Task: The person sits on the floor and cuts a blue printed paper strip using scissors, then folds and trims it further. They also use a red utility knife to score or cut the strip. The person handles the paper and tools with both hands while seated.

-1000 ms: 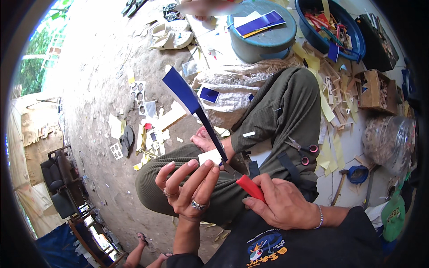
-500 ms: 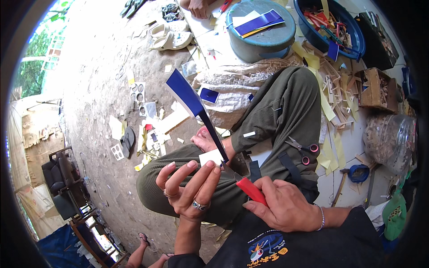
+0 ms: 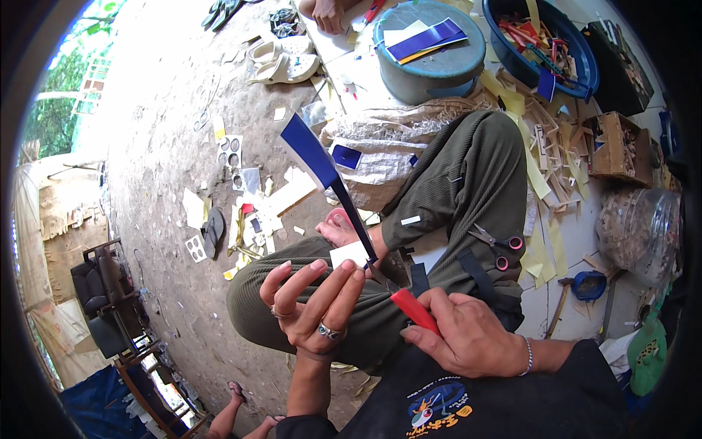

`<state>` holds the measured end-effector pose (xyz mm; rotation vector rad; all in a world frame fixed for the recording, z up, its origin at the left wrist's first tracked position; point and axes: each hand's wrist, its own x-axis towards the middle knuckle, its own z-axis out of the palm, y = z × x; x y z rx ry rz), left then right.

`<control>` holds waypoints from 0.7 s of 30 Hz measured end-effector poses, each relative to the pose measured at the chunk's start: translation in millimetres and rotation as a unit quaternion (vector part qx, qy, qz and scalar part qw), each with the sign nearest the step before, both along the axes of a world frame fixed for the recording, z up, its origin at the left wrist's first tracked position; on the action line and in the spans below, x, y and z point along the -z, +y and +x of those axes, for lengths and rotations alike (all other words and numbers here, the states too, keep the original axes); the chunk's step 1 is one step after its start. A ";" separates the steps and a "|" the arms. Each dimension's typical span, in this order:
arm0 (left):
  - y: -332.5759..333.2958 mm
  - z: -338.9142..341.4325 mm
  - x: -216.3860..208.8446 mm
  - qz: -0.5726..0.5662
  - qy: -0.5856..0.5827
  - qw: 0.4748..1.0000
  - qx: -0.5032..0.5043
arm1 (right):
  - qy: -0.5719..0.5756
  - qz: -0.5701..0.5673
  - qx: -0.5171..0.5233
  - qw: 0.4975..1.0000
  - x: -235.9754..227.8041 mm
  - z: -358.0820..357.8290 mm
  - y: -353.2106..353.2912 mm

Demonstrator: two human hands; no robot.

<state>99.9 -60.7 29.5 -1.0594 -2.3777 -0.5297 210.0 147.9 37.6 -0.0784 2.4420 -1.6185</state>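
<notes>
Blue strip (image 3: pixel 316 155) stands up from the left hand (image 3: pixel 311 307), held above the person's folded knee; its lower end narrows to a dark edge running down to the fingertips, where a small white piece (image 3: pixel 349 254) sits against it. Compared with one second ago, the strip keeps the same upward lean toward the far left, and both hands sit in nearly the same place; the only shift is a slight one of the whole view. Judgement: the cut is at a steady stage, with the blade working at the strip's base and no part yet separated.

Left hand: fingers spread and raised, thumb and fingertips pinching the strip's lower end and the white piece; two rings visible. Right hand (image 3: pixel 468 338): closed around the red handle of a knife (image 3: pixel 409 307), blade tip pointing at the strip's base. Whether the blade touches the strip cannot be told.

Count:
- blue strips in hand: one
- knives: one
- scissors (image 3: pixel 496 245): one pair, lying on the floor mat beside the right knee
- upturned grey tub (image 3: pixel 431 62) ahead: one, carrying further blue and white sheets
- blue basin (image 3: pixel 548 66) of scraps: one
- cardboard box (image 3: pixel 618 146): one
- clear jar (image 3: pixel 636 230): one

Another person's hand (image 3: pixel 325 11) shows at the top edge.
</notes>
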 end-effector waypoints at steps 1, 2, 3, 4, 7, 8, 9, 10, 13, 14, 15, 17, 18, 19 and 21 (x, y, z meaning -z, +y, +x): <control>0.0 0.2 -0.1 0.001 0.000 1.000 0.000 | -0.004 0.010 -0.001 1.000 0.2 0.1 -0.4; 0.0 0.3 -0.1 0.001 -0.002 1.000 0.001 | -0.003 -0.001 0.003 1.000 0.2 0.4 -0.7; 0.1 0.2 0.1 0.002 -0.002 1.000 0.001 | -0.003 -0.004 0.005 1.000 0.3 0.7 -1.0; 0.1 0.1 0.3 0.003 -0.001 1.000 0.002 | -0.006 0.001 0.004 1.000 0.3 1.0 -1.2; 0.2 0.0 0.6 0.005 -0.001 1.000 0.001 | 0.001 0.005 0.014 1.000 0.3 1.6 -1.7; 0.1 0.1 0.7 0.005 -0.001 1.000 0.002 | 0.000 -0.003 0.014 1.000 0.3 1.7 -1.4; 0.0 0.1 0.7 0.005 -0.001 1.000 0.002 | -0.002 -0.003 0.012 1.000 0.2 1.7 -1.0; -0.1 0.2 0.8 0.005 -0.001 1.000 0.002 | -0.007 0.004 0.006 1.000 0.2 1.7 -0.6; -0.2 0.4 0.8 0.007 0.000 1.000 0.000 | -0.016 -0.001 -0.007 1.000 -0.2 1.7 0.6; -0.2 0.4 0.7 0.006 0.000 1.000 0.001 | -0.009 -0.008 0.001 1.000 -0.2 1.4 0.2; -0.5 0.4 0.5 0.004 0.000 1.000 0.002 | -0.003 -0.008 0.008 1.000 0.0 1.2 -0.8; -0.6 -0.1 0.4 0.005 0.001 1.000 0.003 | 0.002 -0.009 0.012 1.000 0.2 1.0 -1.3; -0.5 0.1 0.5 0.006 0.000 1.000 0.003 | -0.002 -0.010 0.010 1.000 0.1 1.3 -1.2; -0.4 0.1 0.5 0.007 -0.001 1.000 0.003 | -0.006 -0.004 0.006 1.000 0.0 1.5 -1.1; -0.6 0.3 0.4 0.006 -0.003 1.000 0.004 | -0.003 -0.012 0.011 1.000 0.1 1.5 -1.2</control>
